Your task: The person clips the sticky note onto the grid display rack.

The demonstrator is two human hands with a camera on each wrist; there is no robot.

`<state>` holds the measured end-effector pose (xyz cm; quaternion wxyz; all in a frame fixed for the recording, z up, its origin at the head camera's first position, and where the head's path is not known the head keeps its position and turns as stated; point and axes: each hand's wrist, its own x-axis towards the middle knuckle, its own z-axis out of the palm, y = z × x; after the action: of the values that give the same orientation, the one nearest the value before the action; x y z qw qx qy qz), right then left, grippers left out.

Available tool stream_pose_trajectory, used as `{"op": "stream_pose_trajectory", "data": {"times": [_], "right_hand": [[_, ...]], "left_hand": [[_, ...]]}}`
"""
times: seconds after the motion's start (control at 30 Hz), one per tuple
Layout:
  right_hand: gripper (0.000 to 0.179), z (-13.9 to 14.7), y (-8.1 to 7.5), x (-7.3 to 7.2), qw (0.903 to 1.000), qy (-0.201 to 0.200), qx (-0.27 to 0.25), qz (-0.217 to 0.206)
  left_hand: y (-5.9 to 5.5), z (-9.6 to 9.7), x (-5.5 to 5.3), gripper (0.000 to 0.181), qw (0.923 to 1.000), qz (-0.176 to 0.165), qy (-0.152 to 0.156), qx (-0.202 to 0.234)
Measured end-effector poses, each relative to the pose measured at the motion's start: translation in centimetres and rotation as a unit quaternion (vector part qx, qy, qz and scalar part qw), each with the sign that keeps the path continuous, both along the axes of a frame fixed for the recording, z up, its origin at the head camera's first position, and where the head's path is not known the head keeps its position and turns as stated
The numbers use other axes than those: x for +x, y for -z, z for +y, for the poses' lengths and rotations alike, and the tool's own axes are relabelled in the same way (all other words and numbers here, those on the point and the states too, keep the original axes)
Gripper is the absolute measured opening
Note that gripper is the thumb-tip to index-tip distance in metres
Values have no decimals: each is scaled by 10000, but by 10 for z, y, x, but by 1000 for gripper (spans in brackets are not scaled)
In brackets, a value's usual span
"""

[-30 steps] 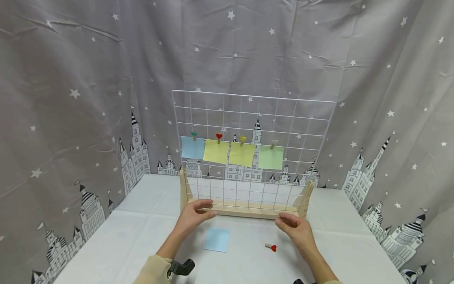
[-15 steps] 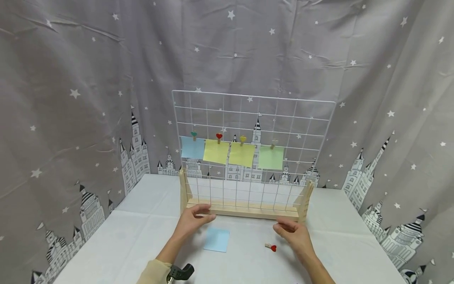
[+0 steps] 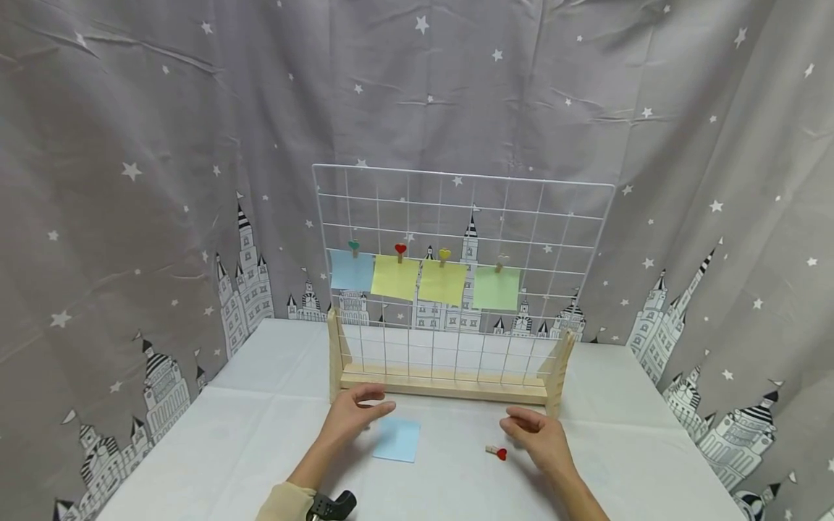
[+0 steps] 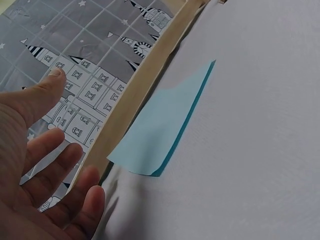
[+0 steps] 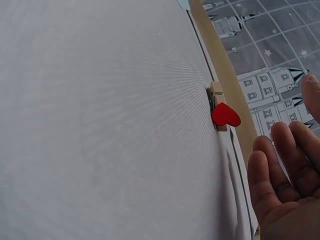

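Observation:
My left hand (image 3: 350,417) hovers just left of a blue sticky note (image 3: 397,441) lying on the table; its relaxed fingers hold nothing. In the left wrist view the same blue note (image 4: 162,125) looks like a thin pad with one edge lifted. On the other side, my right hand (image 3: 538,436) is above and right of a small wooden clothespin with a red heart (image 3: 496,453), not touching it. The right wrist view shows that heart clothespin (image 5: 225,115) lying beyond loosely curved, bare fingers (image 5: 286,150).
Behind the hands stands a white wire grid (image 3: 456,195) on a wooden base (image 3: 449,385). Heart clothespins hold a blue note (image 3: 352,271), two yellow notes (image 3: 395,278) and a green note (image 3: 496,289) on it. A grey castle-print curtain (image 3: 417,87) hangs behind.
Both hands have drawn back slightly from the wooden base, toward the table's near side. The loose note and clothespin stay put, and the head view has shifted a little.

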<state>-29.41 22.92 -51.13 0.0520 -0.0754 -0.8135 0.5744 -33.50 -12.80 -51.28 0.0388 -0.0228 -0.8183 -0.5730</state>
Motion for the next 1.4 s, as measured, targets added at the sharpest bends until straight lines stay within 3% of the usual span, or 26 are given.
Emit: {"op": "stream_pose_trajectory", "data": {"times": [0.2,0.43,0.9,1.17,1.4], "right_hand": [[40,1,5,2,9998,24,-159,64],[40,2,13,2,9991,27,-426,-40],[36,6,19,3,9996,-176,-219,62],[30,7,17,3,9970,-510,399,418],[28,10,18,4,9890,-802,1191,361]], "left_hand": [[5,-1,0,54,10000,-33,1,-25],[16,-3,-2,47,9998,211,20,-69],[25,-5,4,41,9984,184,-301,-443],[24,-6,4,36,9962,334,-317,-736],[22,-1,4,31,9911,547,-217,-1196]]}}
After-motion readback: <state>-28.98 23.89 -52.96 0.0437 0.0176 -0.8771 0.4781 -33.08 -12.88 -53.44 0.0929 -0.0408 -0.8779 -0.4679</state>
